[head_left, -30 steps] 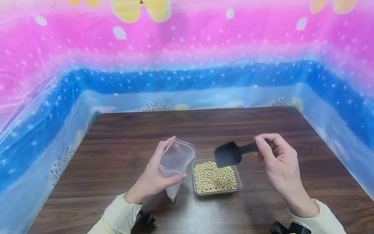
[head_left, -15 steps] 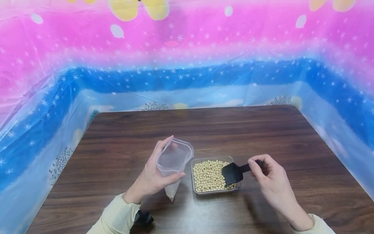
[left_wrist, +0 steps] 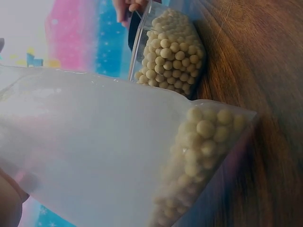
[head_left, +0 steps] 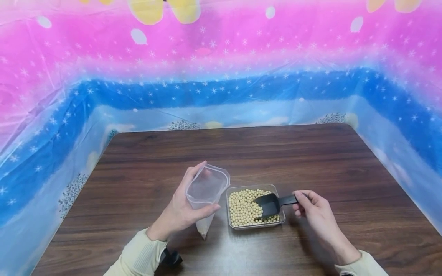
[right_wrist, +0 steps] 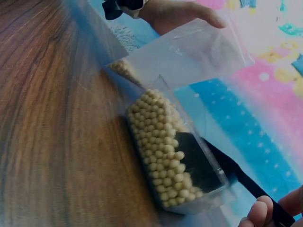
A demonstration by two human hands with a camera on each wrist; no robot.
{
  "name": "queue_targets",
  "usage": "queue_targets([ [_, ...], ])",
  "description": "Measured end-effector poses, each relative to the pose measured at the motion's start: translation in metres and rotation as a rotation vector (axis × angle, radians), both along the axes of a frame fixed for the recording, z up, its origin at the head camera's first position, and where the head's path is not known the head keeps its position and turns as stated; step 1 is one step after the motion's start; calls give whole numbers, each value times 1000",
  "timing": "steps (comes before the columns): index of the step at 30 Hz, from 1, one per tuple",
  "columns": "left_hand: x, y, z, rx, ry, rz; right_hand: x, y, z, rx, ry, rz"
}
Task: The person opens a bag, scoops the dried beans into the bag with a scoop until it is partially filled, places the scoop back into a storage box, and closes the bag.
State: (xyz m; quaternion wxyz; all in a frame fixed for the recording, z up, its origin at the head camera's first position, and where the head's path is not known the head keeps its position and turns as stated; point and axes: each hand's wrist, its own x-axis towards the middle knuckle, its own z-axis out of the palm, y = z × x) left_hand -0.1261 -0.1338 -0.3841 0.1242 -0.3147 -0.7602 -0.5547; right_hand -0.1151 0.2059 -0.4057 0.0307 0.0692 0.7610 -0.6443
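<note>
My left hand [head_left: 179, 209] holds a clear plastic bag [head_left: 207, 186] by its top, thumb on the near side, with the mouth spread wide. Pale round beans [left_wrist: 208, 137] fill the bag's bottom corner, plain in the left wrist view. Just right of the bag, a clear rectangular tub [head_left: 238, 227] stands on the table, nearly full of the same beans [head_left: 243, 207]. My right hand [head_left: 319, 214] pinches the handle of a small black scoop [head_left: 269, 205]. The scoop's front edge is sunk among the beans at the tub's right side; in the right wrist view beans lie against its blade.
The dark wood-grain table [head_left: 165, 153] spreads around the tub on all sides. A pink and blue patterned cloth [head_left: 221, 88] hangs behind the table and along both sides. A black wrist strap [head_left: 170, 257] shows below the left sleeve.
My right hand has come down with the scoop from above the tub, and the blade has pushed leftward into the beans. The left hand and the bag have stayed nearly still.
</note>
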Motion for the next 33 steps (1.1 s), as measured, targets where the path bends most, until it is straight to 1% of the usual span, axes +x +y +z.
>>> queue_targets([
  [4,0,0,0,4,-7,2,-1,-1,-9,-60,-27,29],
  [8,1,1,0,12,-6,-1,-3,0,-14,-99,-51,34],
  [12,1,1,1,19,-14,-3,-5,5,-16,-185,-71,55],
  [15,1,1,0,18,-14,-2,-5,11,-17,-264,-75,93],
  [19,1,0,-1,11,-2,-2,-5,17,-17,-334,-84,140],
  [26,1,1,-2,8,1,-12,-5,21,-8,-425,-48,165],
  [30,1,1,-2,22,-2,-20,-6,24,3,-472,-14,180],
  [33,0,2,-2,31,-9,-25,-7,25,15,-521,7,183],
])
